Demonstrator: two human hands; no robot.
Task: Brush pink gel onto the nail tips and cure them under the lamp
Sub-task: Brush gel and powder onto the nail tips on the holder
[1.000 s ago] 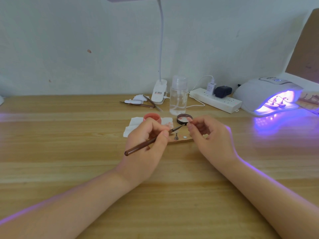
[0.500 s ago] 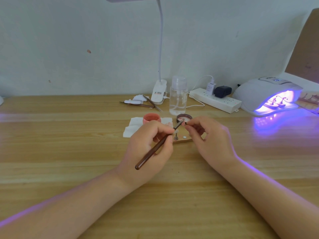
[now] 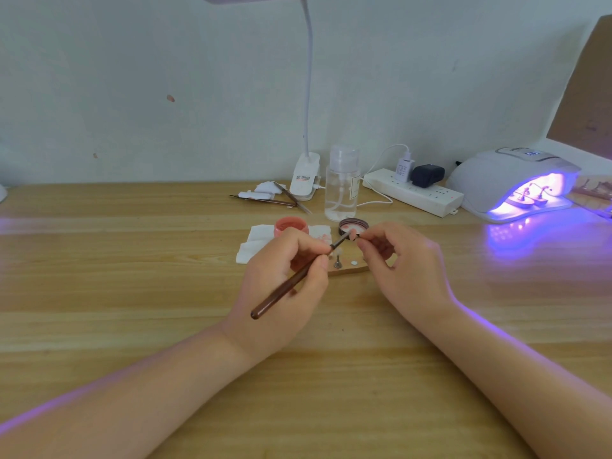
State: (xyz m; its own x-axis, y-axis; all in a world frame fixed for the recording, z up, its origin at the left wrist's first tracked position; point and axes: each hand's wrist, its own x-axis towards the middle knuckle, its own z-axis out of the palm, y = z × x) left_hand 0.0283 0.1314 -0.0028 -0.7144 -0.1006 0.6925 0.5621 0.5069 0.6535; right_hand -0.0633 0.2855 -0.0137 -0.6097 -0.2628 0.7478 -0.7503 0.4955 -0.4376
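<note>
Left hand (image 3: 281, 286) pinches the slim brown wooden brush (image 3: 294, 281); right hand (image 3: 402, 265) pinches a small pink nail tip (image 3: 353, 234) steady for coating

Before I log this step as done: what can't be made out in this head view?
- Nail tip: too small; gel coverage unreadable, partly behind the right hand's fingertips.
- Wooden stand: both ends hidden behind the hands.
- Curing lamp: glare blurs the tips inside.
- Desk lamp: head cut off by the top edge.
</note>
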